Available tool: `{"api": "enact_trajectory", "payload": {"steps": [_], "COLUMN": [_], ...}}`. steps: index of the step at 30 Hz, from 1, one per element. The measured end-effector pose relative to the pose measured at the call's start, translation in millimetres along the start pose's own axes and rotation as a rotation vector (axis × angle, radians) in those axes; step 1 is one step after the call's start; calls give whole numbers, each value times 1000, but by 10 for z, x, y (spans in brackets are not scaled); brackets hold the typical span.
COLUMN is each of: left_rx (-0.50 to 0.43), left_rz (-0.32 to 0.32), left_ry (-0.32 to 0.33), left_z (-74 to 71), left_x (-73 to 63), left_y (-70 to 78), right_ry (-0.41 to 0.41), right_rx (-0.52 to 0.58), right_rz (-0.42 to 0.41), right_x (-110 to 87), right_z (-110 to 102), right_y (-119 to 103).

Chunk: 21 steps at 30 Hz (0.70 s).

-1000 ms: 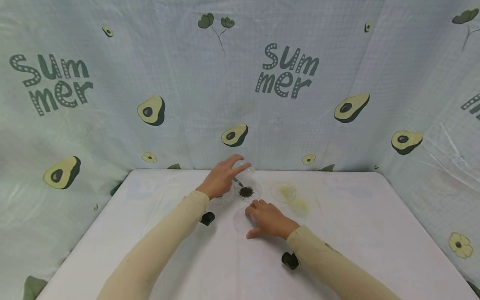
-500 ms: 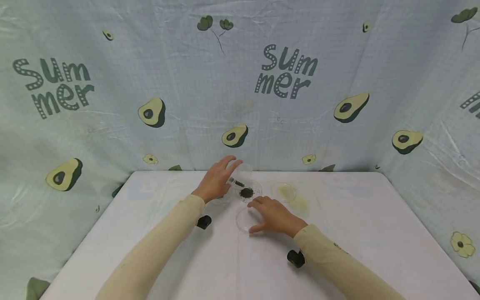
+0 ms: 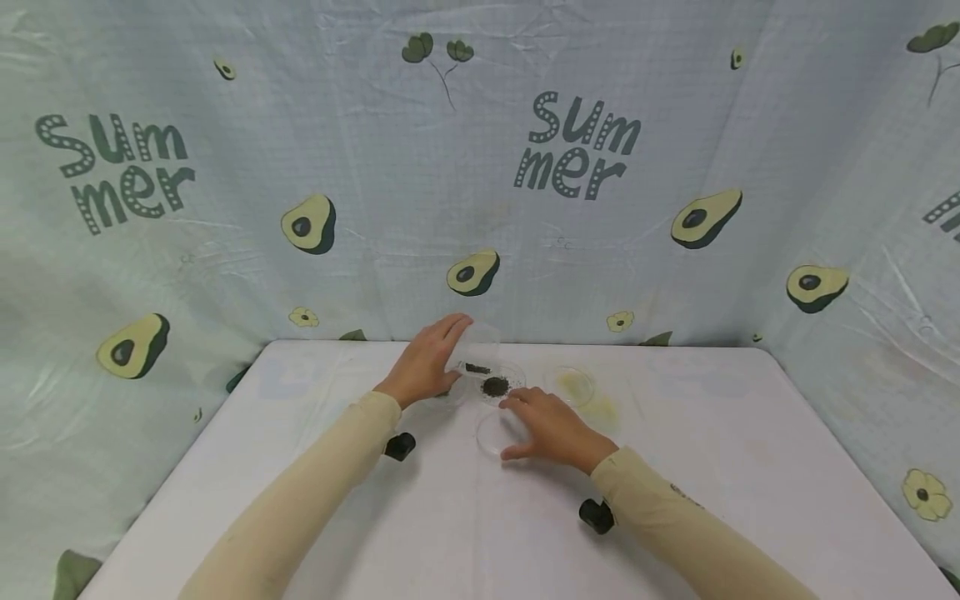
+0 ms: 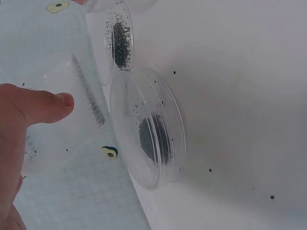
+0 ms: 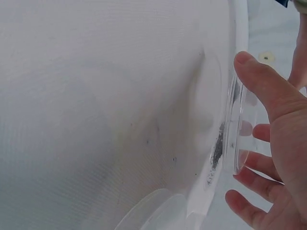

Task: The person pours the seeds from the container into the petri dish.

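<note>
My left hand point(image 3: 426, 362) holds a clear bag-like pouch point(image 4: 60, 136) by its side, the thumb lying along it. Dark granules line the pouch's lower edge; its far side is hard to make out. Below and just right of it lies an open petri dish point(image 4: 121, 43) with a pile of dark granules point(image 3: 495, 386). Nearest the left hand stands another petri dish point(image 4: 175, 132), seemingly covered, also with granules inside. My right hand point(image 3: 555, 429) holds a clear petri dish lid point(image 5: 233, 127) between thumb and fingers, in front of the open dish.
To the right lies another clear petri dish point(image 3: 567, 387), over a yellowish patch of the cloth. Stray granules point(image 4: 210, 170) dot the white table point(image 3: 697, 467). A patterned cloth point(image 3: 375, 208) hangs behind the far table edge.
The left hand has drawn leftward and the granules in the pouch now lie nearly level. The right hand has shifted slightly away and to the right, with the lid.
</note>
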<state>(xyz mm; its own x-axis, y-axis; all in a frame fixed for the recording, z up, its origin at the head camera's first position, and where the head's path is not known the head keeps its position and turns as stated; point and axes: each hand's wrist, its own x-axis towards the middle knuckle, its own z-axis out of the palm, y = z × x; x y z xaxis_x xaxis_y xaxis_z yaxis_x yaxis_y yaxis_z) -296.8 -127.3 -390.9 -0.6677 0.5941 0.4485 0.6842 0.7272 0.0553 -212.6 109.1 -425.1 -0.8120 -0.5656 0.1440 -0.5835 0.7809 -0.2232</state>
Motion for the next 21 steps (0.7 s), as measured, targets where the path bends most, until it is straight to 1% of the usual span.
{"api": "enact_trajectory", "payload": {"steps": [7,12,21], "left_rx": [-19,-22,-26], "left_rz": [-39,-58,-81], "left_ry": [8,12,28], "left_z": [-61,-92,-130], "left_x": [-79,-118,-213], "left_y": [-55,-90,-150], "right_ry": [10,22,3], "right_rx": [-14,-21,-14], "right_rz": [29,32,89], "right_x": [39,69,120], "right_z": [-13,-19,-21], "right_y": [46,60,37]}}
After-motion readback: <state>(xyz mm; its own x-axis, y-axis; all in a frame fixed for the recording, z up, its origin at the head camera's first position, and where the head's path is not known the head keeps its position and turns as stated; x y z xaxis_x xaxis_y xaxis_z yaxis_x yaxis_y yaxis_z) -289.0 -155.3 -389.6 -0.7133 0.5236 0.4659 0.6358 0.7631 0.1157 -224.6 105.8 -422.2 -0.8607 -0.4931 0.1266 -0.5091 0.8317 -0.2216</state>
